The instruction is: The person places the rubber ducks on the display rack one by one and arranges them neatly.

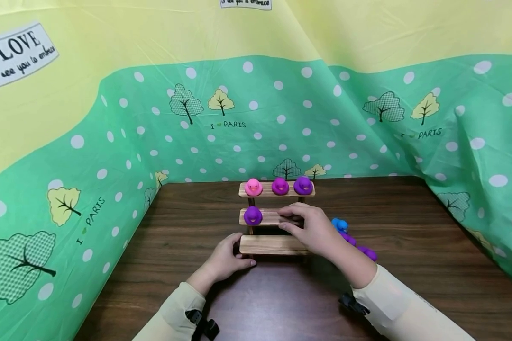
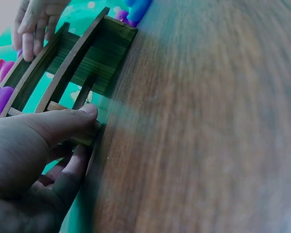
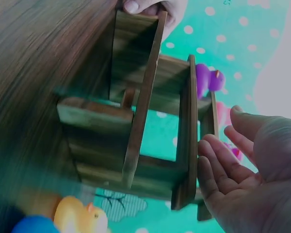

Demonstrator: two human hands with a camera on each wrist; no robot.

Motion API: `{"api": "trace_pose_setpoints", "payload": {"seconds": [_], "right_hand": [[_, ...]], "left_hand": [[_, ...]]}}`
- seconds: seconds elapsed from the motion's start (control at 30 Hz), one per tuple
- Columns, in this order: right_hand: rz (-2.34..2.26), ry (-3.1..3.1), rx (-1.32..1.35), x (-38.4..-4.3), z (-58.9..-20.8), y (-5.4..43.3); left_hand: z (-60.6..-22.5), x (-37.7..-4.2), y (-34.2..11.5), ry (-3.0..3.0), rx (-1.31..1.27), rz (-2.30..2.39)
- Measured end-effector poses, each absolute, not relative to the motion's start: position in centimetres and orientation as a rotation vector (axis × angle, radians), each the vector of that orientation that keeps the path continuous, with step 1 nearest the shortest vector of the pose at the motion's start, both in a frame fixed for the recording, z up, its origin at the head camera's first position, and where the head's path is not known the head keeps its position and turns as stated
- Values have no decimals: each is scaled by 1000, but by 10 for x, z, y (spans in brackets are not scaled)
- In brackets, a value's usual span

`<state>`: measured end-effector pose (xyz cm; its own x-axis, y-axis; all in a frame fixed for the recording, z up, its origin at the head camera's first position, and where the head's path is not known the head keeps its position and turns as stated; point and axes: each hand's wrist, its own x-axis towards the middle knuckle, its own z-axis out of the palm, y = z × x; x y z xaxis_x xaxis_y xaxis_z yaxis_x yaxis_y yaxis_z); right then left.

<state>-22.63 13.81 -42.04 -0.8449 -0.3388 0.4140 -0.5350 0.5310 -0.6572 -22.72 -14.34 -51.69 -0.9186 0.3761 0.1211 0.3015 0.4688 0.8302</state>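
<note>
Pinching one rack (image 1: 274, 245), left hand (image 1: 224, 258); loosely spread, right hand (image 1: 317, 229); four ducks (image 1: 280, 186) aboard

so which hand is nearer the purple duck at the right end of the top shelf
Right. The right hand is in front of and below the purple duck, at the middle shelf; the left hand is farther off, gripping the left end of the front shelf.

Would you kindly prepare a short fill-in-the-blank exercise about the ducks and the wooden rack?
The top tier of the wooden rack holds ____ ducks.
In the head view, the top tier's leftmost duck is ____.
The duck on the middle tier is ____.
The left hand grips the rack at its ____ tier.
Missing words: three; pink; purple; bottom.
</note>
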Motion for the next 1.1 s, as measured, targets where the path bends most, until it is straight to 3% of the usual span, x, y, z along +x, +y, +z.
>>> {"api": "trace_pose_setpoints", "payload": {"seconds": [0.43, 0.73, 1.1], "right_hand": [[1099, -2515, 527, -218, -424, 214], [1080, -2688, 344, -233, -437, 267], [1180, -2897, 362, -258, -465, 300]], "left_hand": [[-518, -228, -143, 2631, 626, 1470], [-517, -227, -143, 2621, 608, 1454], [-518, -227, -144, 2636, 605, 1434]]}}
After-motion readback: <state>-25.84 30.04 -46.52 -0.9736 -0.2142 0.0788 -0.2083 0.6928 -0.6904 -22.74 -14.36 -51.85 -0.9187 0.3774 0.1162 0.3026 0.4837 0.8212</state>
